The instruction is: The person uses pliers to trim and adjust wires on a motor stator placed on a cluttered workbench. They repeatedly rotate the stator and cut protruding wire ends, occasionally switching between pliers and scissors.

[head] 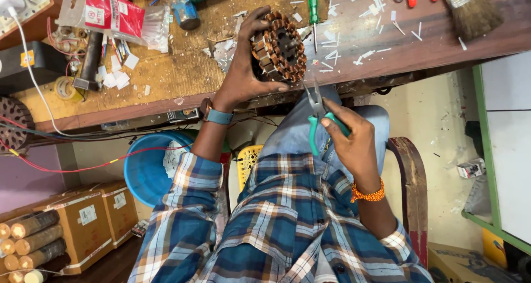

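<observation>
A: What does the left hand (243,73) hold?

B: A round copper-wound motor stator (279,47), gripped tight by its rim and tilted on edge over the wooden workbench (182,67), near its front edge.

A: And the right hand (354,142)?

B: It is wrapped around green-handled pliers (318,114), whose metal tips point up just below the stator.

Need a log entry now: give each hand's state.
Left hand: fingers closed around the copper-wound stator.
Right hand: fingers closed on the green-handled pliers.
</observation>
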`<state>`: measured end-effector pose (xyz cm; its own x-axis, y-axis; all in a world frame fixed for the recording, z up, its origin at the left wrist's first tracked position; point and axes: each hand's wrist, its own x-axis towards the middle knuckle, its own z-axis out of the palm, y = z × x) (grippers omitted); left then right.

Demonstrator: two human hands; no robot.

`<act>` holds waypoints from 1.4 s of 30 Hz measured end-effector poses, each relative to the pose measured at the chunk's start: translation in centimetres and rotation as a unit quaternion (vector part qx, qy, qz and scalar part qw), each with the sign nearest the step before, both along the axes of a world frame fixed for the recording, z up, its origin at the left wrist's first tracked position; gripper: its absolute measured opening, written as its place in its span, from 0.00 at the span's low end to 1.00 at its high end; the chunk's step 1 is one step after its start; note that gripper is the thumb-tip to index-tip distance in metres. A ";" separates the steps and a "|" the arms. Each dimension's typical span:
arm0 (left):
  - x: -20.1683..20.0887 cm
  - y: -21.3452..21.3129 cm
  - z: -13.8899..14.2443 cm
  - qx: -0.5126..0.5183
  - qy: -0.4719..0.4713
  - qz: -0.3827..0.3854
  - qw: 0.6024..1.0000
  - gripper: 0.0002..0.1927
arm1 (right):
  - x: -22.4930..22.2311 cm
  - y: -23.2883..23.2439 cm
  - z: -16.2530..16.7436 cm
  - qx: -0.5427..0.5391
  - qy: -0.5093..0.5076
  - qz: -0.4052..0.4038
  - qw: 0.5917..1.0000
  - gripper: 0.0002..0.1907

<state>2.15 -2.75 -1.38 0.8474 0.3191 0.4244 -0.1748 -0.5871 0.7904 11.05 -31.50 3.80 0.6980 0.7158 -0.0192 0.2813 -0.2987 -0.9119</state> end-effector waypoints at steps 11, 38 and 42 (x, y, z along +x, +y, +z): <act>0.3 0.2 -0.7 0.005 0.002 0.008 1.000 0.64 | 0.8 1.0 3.3 -0.113 -0.029 0.029 0.993 0.21; 0.2 -0.3 0.5 -0.002 -0.031 -0.051 0.998 0.59 | 1.5 0.0 0.1 -0.067 0.061 0.085 0.992 0.27; 0.2 -0.3 0.4 0.019 -0.025 -0.047 0.998 0.60 | 3.6 0.0 1.0 -0.087 0.101 0.143 0.981 0.29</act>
